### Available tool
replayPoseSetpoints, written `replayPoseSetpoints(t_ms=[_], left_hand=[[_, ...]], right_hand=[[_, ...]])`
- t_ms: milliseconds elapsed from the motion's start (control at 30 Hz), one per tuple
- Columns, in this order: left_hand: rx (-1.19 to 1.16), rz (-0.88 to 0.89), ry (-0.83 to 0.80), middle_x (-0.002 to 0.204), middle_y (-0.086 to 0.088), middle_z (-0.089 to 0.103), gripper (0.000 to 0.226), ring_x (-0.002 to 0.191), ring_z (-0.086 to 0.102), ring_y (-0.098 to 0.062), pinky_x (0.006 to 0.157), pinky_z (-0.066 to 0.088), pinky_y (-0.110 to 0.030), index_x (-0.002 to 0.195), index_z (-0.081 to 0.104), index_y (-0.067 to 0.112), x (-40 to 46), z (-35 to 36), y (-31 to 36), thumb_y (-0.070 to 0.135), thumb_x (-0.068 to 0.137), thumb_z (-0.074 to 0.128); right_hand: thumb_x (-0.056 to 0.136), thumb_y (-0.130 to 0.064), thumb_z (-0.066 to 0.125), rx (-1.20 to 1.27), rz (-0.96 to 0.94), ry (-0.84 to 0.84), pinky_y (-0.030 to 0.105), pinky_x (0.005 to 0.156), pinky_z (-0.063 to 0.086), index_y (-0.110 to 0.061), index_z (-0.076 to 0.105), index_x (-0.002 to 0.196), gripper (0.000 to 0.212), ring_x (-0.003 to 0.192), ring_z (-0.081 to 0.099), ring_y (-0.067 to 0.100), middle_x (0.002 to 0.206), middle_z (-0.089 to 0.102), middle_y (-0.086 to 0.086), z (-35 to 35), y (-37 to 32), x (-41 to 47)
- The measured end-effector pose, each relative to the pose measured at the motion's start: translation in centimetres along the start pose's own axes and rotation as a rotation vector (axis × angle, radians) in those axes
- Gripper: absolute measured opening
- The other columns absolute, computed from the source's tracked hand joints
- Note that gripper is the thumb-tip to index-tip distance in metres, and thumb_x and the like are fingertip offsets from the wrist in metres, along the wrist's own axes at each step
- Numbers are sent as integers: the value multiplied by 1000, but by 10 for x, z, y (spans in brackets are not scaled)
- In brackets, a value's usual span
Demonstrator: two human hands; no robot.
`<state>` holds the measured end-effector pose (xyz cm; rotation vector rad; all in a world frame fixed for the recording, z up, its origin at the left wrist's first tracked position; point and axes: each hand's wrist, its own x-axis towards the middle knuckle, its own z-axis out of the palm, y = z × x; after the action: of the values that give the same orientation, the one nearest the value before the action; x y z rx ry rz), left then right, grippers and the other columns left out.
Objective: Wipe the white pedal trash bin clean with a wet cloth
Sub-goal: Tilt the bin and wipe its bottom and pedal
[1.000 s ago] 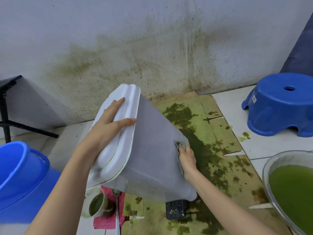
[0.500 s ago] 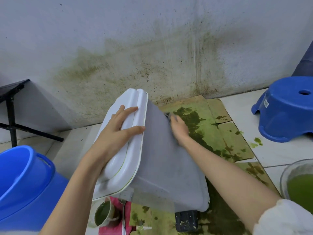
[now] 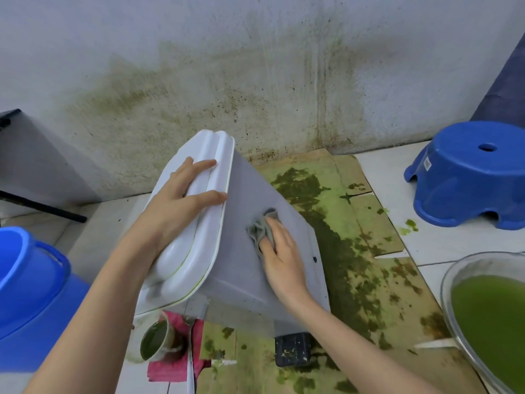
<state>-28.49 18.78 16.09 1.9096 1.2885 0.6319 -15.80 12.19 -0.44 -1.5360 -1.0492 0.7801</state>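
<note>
While the left hand (image 3: pixel 181 200) lies flat on the lid, steadying the tilted bin (image 3: pixel 241 251) over the stained cardboard (image 3: pixel 355 251), the right hand (image 3: pixel 279 251) has slid back from the top edge (fingers pressing the cloth (image 3: pixel 262 227) mid-panel), so wiping continues.

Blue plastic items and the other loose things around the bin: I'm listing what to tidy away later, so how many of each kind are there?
Blue bucket: 1
Blue stool: 1
Bowl of green liquid: 1
Cup of green liquid: 1
Pink cloth: 1
Grey cloth on the white bin: 1
Total: 6
</note>
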Motion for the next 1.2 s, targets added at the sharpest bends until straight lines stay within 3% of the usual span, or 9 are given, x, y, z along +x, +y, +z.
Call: replayPoseSetpoints(t_ms=[133, 267, 400, 500, 633, 767, 900, 1100, 1200], left_hand=[[22, -9, -1, 145, 39, 18, 45, 135, 26, 3, 100, 31, -33, 109, 50, 68, 0, -1, -1, 41, 78, 68], [17, -28, 5, 144, 41, 19, 44, 127, 35, 1, 93, 35, -32, 109, 50, 69, 0, -3, -2, 43, 78, 68], [6, -3, -1, 146, 37, 19, 43, 138, 23, 1, 103, 32, -34, 106, 52, 68, 1, 2, 2, 40, 78, 69], [15, -10, 1, 147, 36, 20, 43, 140, 20, 1, 110, 29, -39, 106, 53, 67, 1, 4, 5, 38, 78, 69], [12, -20, 10, 146, 37, 21, 44, 139, 21, 1, 109, 29, -38, 107, 53, 66, -1, 3, 5, 38, 77, 70], [37, -20, 0, 147, 36, 19, 44, 141, 18, -1, 112, 27, -45, 106, 52, 68, 1, 10, 10, 40, 77, 70], [69, -21, 3, 148, 36, 18, 45, 142, 17, -2, 113, 25, -46, 107, 51, 68, 4, 16, 15, 41, 76, 70], [37, -40, 7, 147, 34, 21, 43, 141, 19, -2, 108, 29, -38, 105, 53, 67, 0, 9, 13, 38, 77, 70], [41, -37, 5, 149, 33, 20, 43, 142, 18, -2, 112, 27, -40, 106, 54, 65, -2, 10, 14, 38, 77, 70]], right_hand=[[100, -39, 34, -20, -41, -3, 34, 115, 22, -29, 31, 145, 47, 141, 22, 10, 154, 27, -9, 5, -17, 64], [98, -49, 30, -16, 244, 72, 38, 104, 35, -28, 39, 141, 48, 131, 41, 24, 144, 45, 0, -14, 27, 107], [98, -46, 31, 35, 435, 137, 36, 94, 38, -25, 42, 138, 46, 121, 48, 28, 136, 51, 3, -29, 57, 86], [98, -44, 33, 65, 408, 126, 37, 98, 38, -31, 37, 141, 45, 126, 44, 23, 143, 44, -5, -28, 71, 54], [97, -45, 36, 21, 160, 101, 33, 112, 25, -35, 32, 143, 48, 137, 28, 8, 146, 31, -18, -15, 67, -7], [98, -44, 34, -66, 242, 90, 36, 106, 30, -31, 34, 142, 46, 135, 36, 18, 149, 34, -10, -25, 72, 40], [98, -47, 34, 161, 423, 65, 40, 104, 37, -28, 33, 144, 50, 127, 45, 25, 141, 46, 0, -46, 70, 86], [99, -42, 32, -69, 384, 160, 47, 104, 34, -25, 43, 137, 43, 128, 42, 25, 138, 49, -1, -40, 101, 20], [100, -36, 34, -67, 351, 181, 39, 112, 25, -28, 37, 141, 41, 135, 32, 16, 146, 39, -6, -32, 88, -34]])
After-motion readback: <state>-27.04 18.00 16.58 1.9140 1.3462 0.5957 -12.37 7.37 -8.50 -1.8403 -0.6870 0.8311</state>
